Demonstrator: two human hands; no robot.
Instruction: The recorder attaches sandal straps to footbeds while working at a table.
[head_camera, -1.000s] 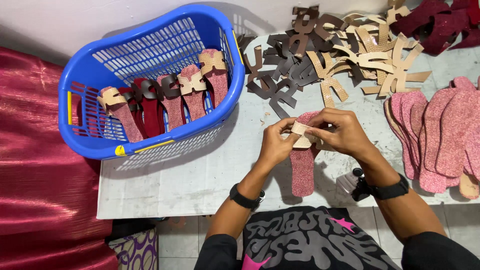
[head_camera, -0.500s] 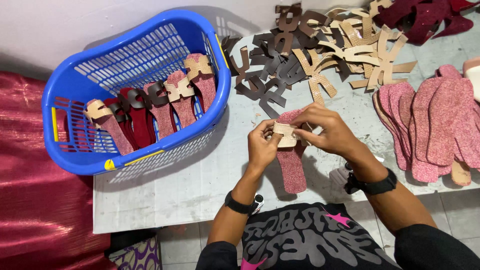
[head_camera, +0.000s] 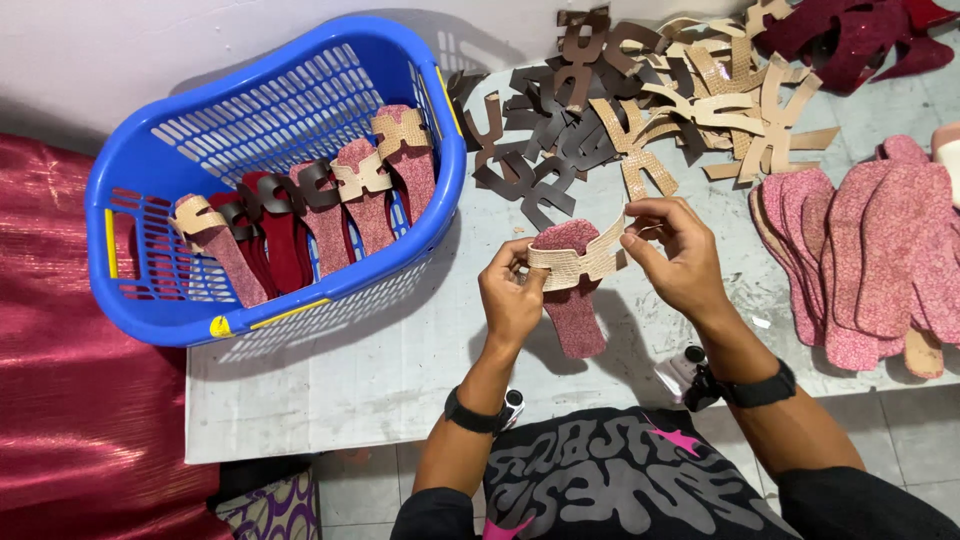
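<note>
My left hand (head_camera: 510, 295) and my right hand (head_camera: 675, 250) hold up a pink speckled sandal sole (head_camera: 575, 310) with a tan strap piece (head_camera: 580, 262) laid across its front. The left hand pinches the strap's left end against the sole. My right hand's fingers grip the strap's right end. The sole hangs just above the white table (head_camera: 400, 370). To the left, a blue plastic basket (head_camera: 270, 310) holds several soles with tan or dark straps fitted, standing in a row.
A heap of tan and dark brown cut strap pieces (head_camera: 640, 110) lies at the table's back. A stack of pink soles (head_camera: 870, 250) sits at right, dark red pieces (head_camera: 850, 35) at the far right corner. Red shiny fabric (head_camera: 80, 400) covers the left side.
The hands have spread apart, stretching the tan strap wider across the sole's front. The view has shifted a little; the basket and piles stay in place.
</note>
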